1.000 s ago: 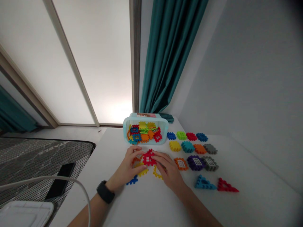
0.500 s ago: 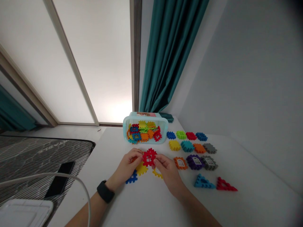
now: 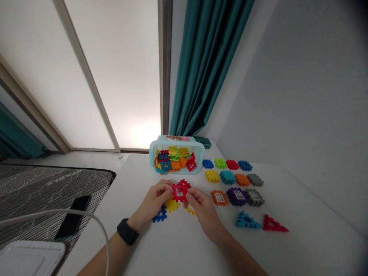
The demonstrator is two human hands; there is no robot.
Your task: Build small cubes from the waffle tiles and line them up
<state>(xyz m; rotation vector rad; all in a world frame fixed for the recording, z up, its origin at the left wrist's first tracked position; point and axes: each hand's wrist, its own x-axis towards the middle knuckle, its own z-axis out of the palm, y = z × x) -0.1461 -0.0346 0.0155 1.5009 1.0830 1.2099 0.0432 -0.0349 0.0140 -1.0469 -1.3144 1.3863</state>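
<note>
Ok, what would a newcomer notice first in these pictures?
A red plastic house-shaped piece, held between the left hand and right hand, sits front and centre. Behind it, a clear pale-blue plastic tub is packed with multicoloured pieces, and rows of coloured plastic pieces spread to the right.

left hand [image 3: 154,198], right hand [image 3: 203,211], gripping red block [image 3: 181,184]

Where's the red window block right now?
In the head view, the red window block sits between the left hand and the right hand, just beyond a yellow block and nearer the person than the clear plastic bin.
</note>
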